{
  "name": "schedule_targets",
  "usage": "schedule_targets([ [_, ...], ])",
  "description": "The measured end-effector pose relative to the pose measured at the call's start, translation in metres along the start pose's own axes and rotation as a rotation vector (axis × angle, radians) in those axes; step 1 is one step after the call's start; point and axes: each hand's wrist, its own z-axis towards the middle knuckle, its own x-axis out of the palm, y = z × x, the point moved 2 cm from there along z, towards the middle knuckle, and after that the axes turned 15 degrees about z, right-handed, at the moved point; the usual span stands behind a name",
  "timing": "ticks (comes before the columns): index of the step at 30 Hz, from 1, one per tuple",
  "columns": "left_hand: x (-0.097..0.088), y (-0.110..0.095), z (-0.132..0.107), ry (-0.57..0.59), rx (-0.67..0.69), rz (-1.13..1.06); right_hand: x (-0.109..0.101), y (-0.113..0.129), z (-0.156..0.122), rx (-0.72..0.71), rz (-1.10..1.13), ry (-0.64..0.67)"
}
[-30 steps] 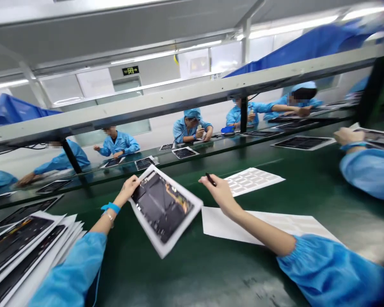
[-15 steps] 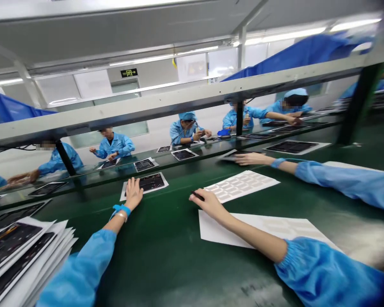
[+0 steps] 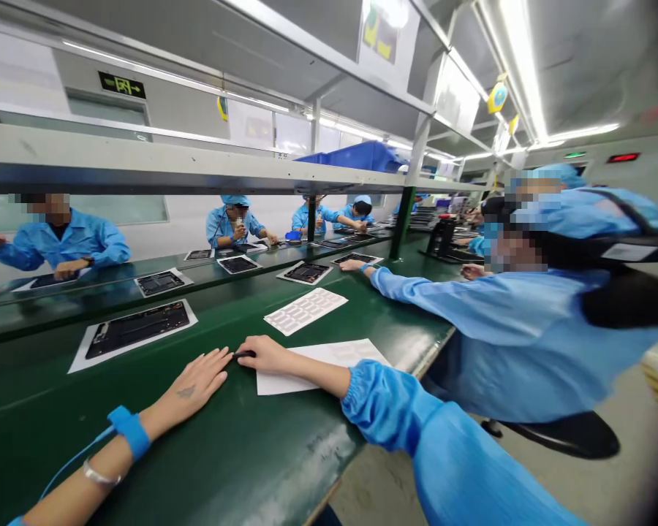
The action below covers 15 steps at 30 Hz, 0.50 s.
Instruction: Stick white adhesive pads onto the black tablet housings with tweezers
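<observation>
My left hand [image 3: 193,386] lies flat on the green bench, fingers stretched out and holding nothing. A blue wrist strap [image 3: 129,432] with a cord is on that wrist. Close to its fingertips, my right hand [image 3: 268,356] is closed around a small slim black tool [image 3: 246,354], whose exact kind I cannot make out. Under my right wrist lies a white sheet [image 3: 329,353] with pale labels. Beyond it is a sheet of pale rectangular stickers [image 3: 305,310]. Up and to the left, a dark electronic device panel [image 3: 140,330] rests on white paper, apart from both hands.
At right sits a co-worker in blue [image 3: 504,321], one hand [image 3: 354,265] by another panel on paper [image 3: 357,258]. More panels [image 3: 305,272] line the green bench [image 3: 159,467]. A shelf [image 3: 197,164] spans above, on a post [image 3: 403,219]. People sit opposite.
The view has swung to the right. My left hand has left the panel on paper and now lies beside my right hand, which still holds the black tool. The stacked panels are out of view.
</observation>
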Motion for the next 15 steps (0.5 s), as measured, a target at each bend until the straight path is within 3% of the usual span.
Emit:
schedule_targets([
  [15,-0.0096,-0.0039,-0.0016,0.006,0.000,0.063,-0.0019,0.0013,-0.0010,-0.032,-0.037,0.005],
])
